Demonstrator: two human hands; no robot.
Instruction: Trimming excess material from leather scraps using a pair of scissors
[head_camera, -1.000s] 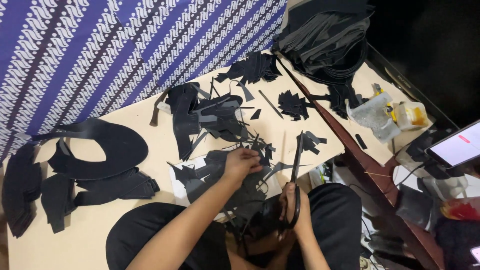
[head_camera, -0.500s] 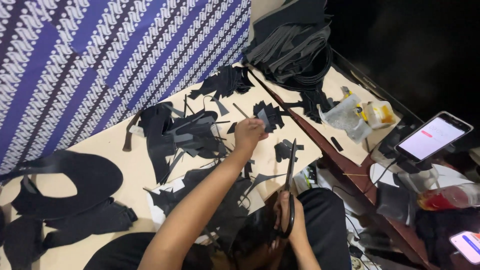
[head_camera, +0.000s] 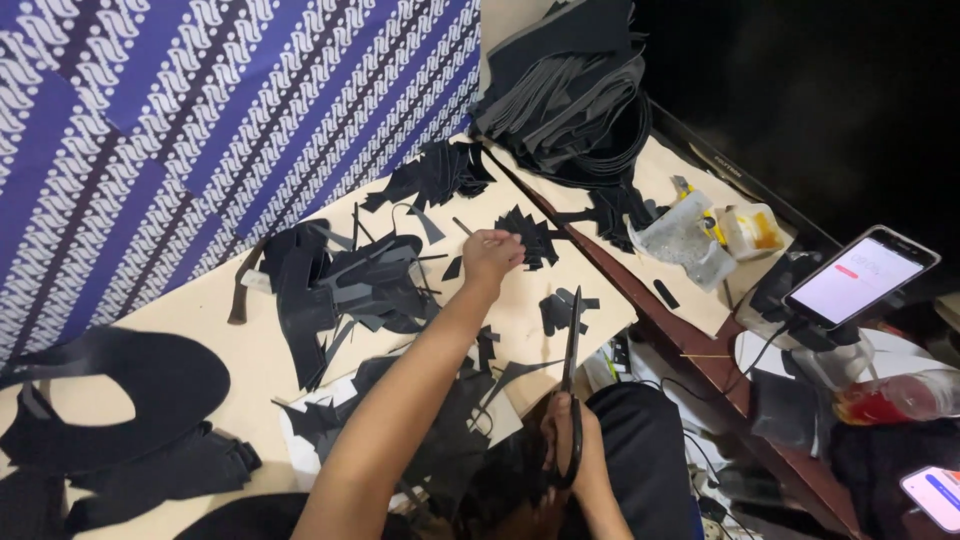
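Here, the left hand (head_camera: 490, 255) stretches out across the pale bench (head_camera: 250, 330) to a small fan-shaped stack of black cut pieces (head_camera: 530, 235) in the upper middle of the frame; its fingers (head_camera: 510, 250) are curled and pinched down onto the near edge of that stack, touching it, though whether a piece is actually lifted cannot be told. The right hand (head_camera: 572, 455), low in the frame over the person's dark lap, is closed around the handles of long black scissors (head_camera: 572, 340) whose blades point up the picture and lie shut or nearly so. Loose black offcuts (head_camera: 345, 285) are heaped left of the reaching forearm, with a large curved black panel (head_camera: 110, 385) at the far left and a coil of black strips (head_camera: 575, 90) at the top. At right, past the bench edge, a lit phone (head_camera: 860, 277) stands propped beside a clear plastic bag (head_camera: 680, 235). The risk, as I judge it, lies in the scissor tips standing close to the outstretched forearm: a quick pull back could brush the arm against them. The thin pieces could also fan apart or slide off the bench edge if pinched unevenly.
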